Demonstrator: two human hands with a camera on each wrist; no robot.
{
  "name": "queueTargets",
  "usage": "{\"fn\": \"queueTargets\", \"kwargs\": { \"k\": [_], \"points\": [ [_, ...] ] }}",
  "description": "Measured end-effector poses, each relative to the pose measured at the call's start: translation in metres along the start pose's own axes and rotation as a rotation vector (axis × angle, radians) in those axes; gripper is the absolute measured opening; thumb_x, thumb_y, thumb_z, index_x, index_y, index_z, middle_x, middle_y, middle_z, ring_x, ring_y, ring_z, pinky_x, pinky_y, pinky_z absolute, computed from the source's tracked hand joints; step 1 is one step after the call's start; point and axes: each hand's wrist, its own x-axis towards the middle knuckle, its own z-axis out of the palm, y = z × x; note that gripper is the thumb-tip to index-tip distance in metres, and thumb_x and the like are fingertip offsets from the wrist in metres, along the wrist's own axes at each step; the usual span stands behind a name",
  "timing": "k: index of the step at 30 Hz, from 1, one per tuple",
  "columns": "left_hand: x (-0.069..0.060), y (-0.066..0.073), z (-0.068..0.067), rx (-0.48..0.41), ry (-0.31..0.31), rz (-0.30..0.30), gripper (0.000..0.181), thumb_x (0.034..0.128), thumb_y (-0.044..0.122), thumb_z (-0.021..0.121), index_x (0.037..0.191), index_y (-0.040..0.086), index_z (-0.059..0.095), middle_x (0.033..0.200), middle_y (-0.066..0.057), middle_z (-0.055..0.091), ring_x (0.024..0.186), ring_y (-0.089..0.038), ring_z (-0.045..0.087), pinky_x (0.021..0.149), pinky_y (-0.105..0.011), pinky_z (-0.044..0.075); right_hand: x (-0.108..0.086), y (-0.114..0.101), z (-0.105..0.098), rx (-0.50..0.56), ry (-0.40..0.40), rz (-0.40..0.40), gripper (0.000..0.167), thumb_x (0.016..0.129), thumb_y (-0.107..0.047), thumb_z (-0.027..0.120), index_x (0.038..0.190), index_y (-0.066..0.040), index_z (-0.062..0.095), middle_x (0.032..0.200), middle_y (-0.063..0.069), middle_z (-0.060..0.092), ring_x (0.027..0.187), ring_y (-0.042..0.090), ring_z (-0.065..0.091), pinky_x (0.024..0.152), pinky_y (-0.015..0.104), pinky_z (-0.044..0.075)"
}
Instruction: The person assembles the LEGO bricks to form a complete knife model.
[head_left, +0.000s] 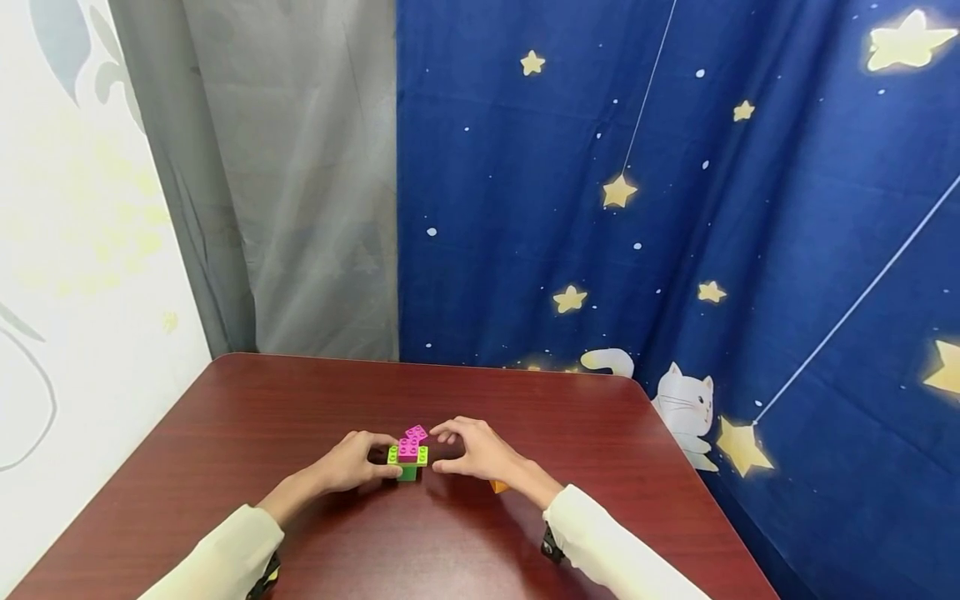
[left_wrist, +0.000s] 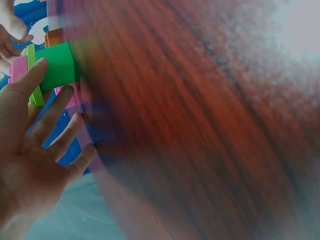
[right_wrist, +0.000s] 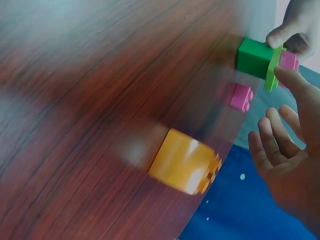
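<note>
A small brick stack stands on the table: a green block [right_wrist: 254,58] at the bottom, a wider lime-green brick [head_left: 422,456] across it, and a pink brick [head_left: 408,450] on top. With thumb and fingers, my left hand [head_left: 352,461] pinches the left end of the lime-green brick. My right hand [head_left: 480,450] is just right of the stack, its fingers spread and holding nothing. A second pink brick [right_wrist: 241,97] lies on the table behind the stack. In the left wrist view, the left fingers partly cover the stack.
An orange block [right_wrist: 184,161] stands right of the stack, mostly hidden by my right wrist in the head view. The brown table [head_left: 315,392] ends at a grey curtain [head_left: 315,208] and a blue starry curtain [head_left: 510,208]. A white wall surface borders the left.
</note>
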Motion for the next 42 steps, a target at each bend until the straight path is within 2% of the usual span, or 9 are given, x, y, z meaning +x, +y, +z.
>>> {"fn": "queueTargets", "kwargs": {
  "k": [7,12,18,22,25,28,33,39,42],
  "points": [
    [-0.001,0.001,0.002,0.0,0.008,0.01,0.033,0.0912,0.033,0.082,0.117,0.014,0.074,0.099,0.007,0.074,0.09,-0.012,0.068,0.085,-0.042,0.057,-0.015,0.012,-0.012,0.036,-0.029,0.018,0.051,0.088,-0.028,0.086,0.13,-0.006,0.068,0.112,0.013,0.07,0.103,0.028,0.068,0.091,0.035,0.056],
    [0.001,0.004,0.004,0.015,0.011,0.012,0.035,0.0911,0.033,0.082,0.118,0.012,0.073,0.102,0.006,0.074,0.094,-0.011,0.069,0.086,-0.042,0.058,-0.026,0.02,-0.023,0.024,-0.043,0.03,0.049,0.088,-0.028,0.086,0.128,-0.004,0.069,0.111,0.012,0.07,0.102,0.026,0.067,0.092,0.038,0.056],
    [0.004,0.009,0.005,0.013,0.001,0.008,0.038,0.0901,0.033,0.083,0.119,0.01,0.073,0.101,0.004,0.074,0.093,-0.013,0.068,0.085,-0.042,0.058,-0.042,0.031,-0.033,-0.004,-0.059,0.044,0.046,0.089,-0.031,0.085,0.125,-0.006,0.071,0.111,0.011,0.071,0.103,0.028,0.067,0.09,0.039,0.056],
    [0.007,0.01,0.007,0.014,0.003,0.019,0.037,0.0904,0.033,0.083,0.118,0.011,0.073,0.099,0.004,0.073,0.09,-0.013,0.067,0.083,-0.04,0.057,-0.052,0.037,-0.038,-0.02,-0.068,0.048,0.046,0.089,-0.031,0.085,0.124,-0.006,0.072,0.109,0.011,0.071,0.1,0.024,0.067,0.087,0.035,0.055],
    [0.01,0.011,0.009,0.015,0.0,0.029,0.034,0.091,0.031,0.082,0.116,0.011,0.073,0.096,0.004,0.072,0.083,-0.012,0.065,0.078,-0.033,0.055,-0.059,0.039,-0.04,-0.044,-0.065,0.042,0.045,0.088,-0.031,0.086,0.123,-0.006,0.073,0.107,0.008,0.071,0.097,0.018,0.066,0.083,0.028,0.054],
    [0.01,0.013,0.01,0.015,-0.008,0.03,0.032,0.0912,0.031,0.082,0.114,0.011,0.072,0.094,0.003,0.071,0.079,-0.011,0.063,0.076,-0.029,0.053,-0.066,0.042,-0.041,-0.044,-0.061,0.034,0.044,0.087,-0.03,0.087,0.121,-0.005,0.073,0.104,0.006,0.071,0.094,0.017,0.065,0.08,0.029,0.054],
    [0.012,0.014,0.012,0.025,-0.009,0.026,0.033,0.0908,0.032,0.082,0.114,0.01,0.073,0.096,0.003,0.072,0.086,-0.014,0.065,0.079,-0.034,0.055,-0.074,0.046,-0.04,-0.014,-0.072,0.049,0.043,0.086,-0.026,0.087,0.12,-0.004,0.073,0.104,0.006,0.07,0.094,0.02,0.066,0.08,0.033,0.056],
    [0.016,0.015,0.014,0.033,-0.021,0.007,0.026,0.0915,0.032,0.082,0.107,0.015,0.072,0.091,0.007,0.069,0.083,-0.012,0.062,0.075,-0.027,0.051,-0.079,0.05,-0.041,-0.02,-0.09,0.073,0.044,0.087,-0.029,0.086,0.122,-0.006,0.073,0.104,0.001,0.069,0.094,0.015,0.064,0.081,0.026,0.054],
    [0.018,0.016,0.015,0.032,-0.027,0.0,0.023,0.0918,0.032,0.082,0.103,0.016,0.07,0.09,0.007,0.067,0.083,-0.013,0.061,0.074,-0.026,0.049,-0.081,0.052,-0.041,-0.016,-0.092,0.069,0.045,0.086,-0.031,0.086,0.122,-0.006,0.073,0.104,-0.001,0.068,0.094,0.015,0.064,0.082,0.026,0.055]
  ]
}}
